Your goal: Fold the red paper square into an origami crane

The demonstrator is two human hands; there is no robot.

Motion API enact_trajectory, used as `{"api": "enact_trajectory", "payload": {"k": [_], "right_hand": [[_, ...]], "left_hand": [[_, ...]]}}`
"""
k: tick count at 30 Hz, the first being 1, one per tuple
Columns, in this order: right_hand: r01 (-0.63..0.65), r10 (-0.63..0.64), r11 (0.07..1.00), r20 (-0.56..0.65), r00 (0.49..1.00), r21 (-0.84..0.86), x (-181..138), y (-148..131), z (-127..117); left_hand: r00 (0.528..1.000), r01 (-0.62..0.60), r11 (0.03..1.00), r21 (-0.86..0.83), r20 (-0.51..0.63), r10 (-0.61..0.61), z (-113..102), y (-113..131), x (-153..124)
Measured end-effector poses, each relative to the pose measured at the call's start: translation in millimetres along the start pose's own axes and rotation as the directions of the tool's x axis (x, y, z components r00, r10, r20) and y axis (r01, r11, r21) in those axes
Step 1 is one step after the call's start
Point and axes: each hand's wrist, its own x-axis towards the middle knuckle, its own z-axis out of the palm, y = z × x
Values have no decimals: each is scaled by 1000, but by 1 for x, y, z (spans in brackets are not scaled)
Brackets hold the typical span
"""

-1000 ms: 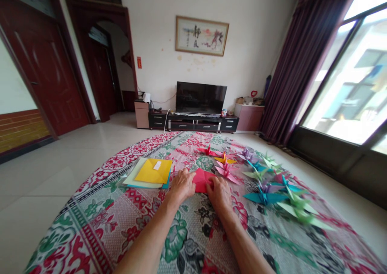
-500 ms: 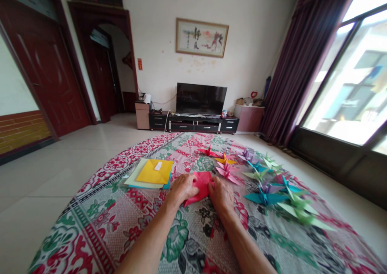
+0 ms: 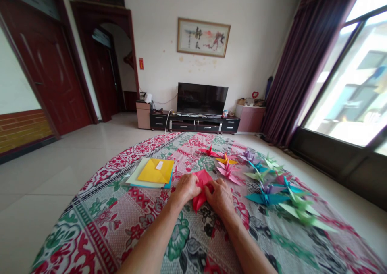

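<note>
A folded sheet of red origami paper [image 3: 200,199] lies on the patterned tablecloth between my hands, with one pointed end toward me. My left hand [image 3: 186,188] pinches its left edge between thumb and fingers. On its right side, my right hand [image 3: 220,194] has its thumb and curled fingers closed on the paper. To the left is a stack of square paper with a yellow sheet [image 3: 157,171] on top. Just beyond my right hand sits a pink paper crane [image 3: 229,172].
Several folded cranes spread over the table's right side, among them a blue crane [image 3: 266,197] and a green crane [image 3: 302,209]. A red crane [image 3: 210,151] stands farther back. The round table's cloth [image 3: 99,221] reaches toward a television [image 3: 202,100] by the wall.
The red paper has been turned, so its point now faces toward me rather than to the lower left. Both hands stay on it, with slightly shifted fingers.
</note>
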Motion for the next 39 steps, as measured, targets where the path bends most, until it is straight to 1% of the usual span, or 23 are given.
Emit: {"api": "enact_trajectory", "payload": {"k": [3, 5, 9, 10, 12, 15, 18, 20, 25, 29, 32, 39], "right_hand": [[14, -14, 1000, -1, 1000, 12, 1, 2, 2], [10, -10, 1000, 14, 1000, 20, 2, 2, 2], [6, -7, 1000, 40, 999, 23, 4, 2, -1], [9, -10, 1000, 43, 999, 23, 4, 1, -1], [11, -13, 1000, 47, 999, 24, 4, 1, -2], [9, -10, 1000, 46, 999, 30, 4, 1, -3], [-1, 0, 999, 43, 999, 39, 4, 1, -3], [-7, 5, 999, 48, 999, 40, 5, 1, -2], [-14, 13, 999, 49, 999, 30, 4, 0, -1], [-14, 13, 1000, 49, 999, 14, 4, 0, -2], [-17, 16, 1000, 57, 998, 12, 4, -1, -3], [23, -24, 999, 38, 999, 29, -1, 0, -3]], "left_hand": [[1000, 1, 1000, -14, -2, -1, -2, 3, 0], [1000, -1, 1000, -21, 19, 2, -5, 6, -2], [988, 7, 999, -54, 154, 1, -14, 7, -5], [985, -4, 998, -55, 173, 13, -15, 7, -6], [988, -45, 999, -23, 145, 48, -17, 4, -7], [996, -86, 993, 83, 36, 84, -17, 3, -9], [995, -93, 983, 156, -10, 96, -14, 6, -12], [991, -123, 977, 173, -37, 131, -11, 8, -14], [963, -261, 955, 140, -32, 268, -3, 3, -9], [952, -304, 944, 127, 3, 306, 1, -2, -5], [949, -313, 942, 118, -3, 316, 3, -2, -5], [954, -280, 956, 84, -88, 287, 12, 0, -5]]}}
